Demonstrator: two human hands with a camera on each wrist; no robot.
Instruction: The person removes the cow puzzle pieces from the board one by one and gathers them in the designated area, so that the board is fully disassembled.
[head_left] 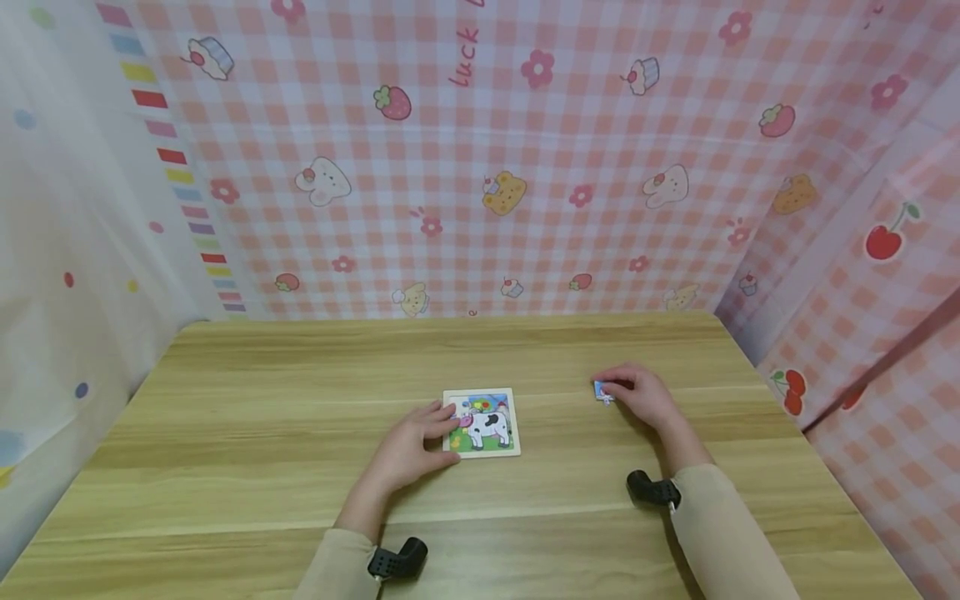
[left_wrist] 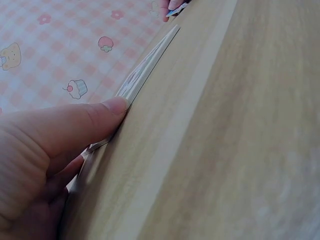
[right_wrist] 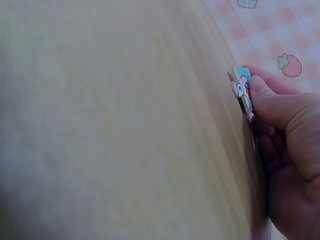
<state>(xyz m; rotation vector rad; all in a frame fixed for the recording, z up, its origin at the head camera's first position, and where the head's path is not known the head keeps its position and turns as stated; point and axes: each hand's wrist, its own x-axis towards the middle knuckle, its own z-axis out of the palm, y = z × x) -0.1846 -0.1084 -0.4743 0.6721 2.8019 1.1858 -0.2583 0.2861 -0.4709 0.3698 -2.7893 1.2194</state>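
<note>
A small square jigsaw puzzle (head_left: 491, 429) with a pale frame lies flat on the table, showing a black-and-white cow on green grass. My left hand (head_left: 411, 446) holds it by its left side, the thumb at the lower edge and fingertips over the picture. In the left wrist view the thumb (left_wrist: 117, 106) presses against the frame's edge. Bare pale board shows near the picture's upper left. To the right, my right hand (head_left: 641, 396) pinches a loose puzzle piece (head_left: 602, 392) between thumb and fingers. Blue, white and red printing shows on that piece (right_wrist: 244, 87) in the right wrist view.
The wood-grain table (head_left: 300, 375) ends at a pink checked curtain (head_left: 465, 242) at the back. More patterned cloth (head_left: 885, 333) hangs on the right, and a pale dotted one (head_left: 67, 217) on the left. Black wrist cameras (head_left: 397, 560) sit at both sleeves.
</note>
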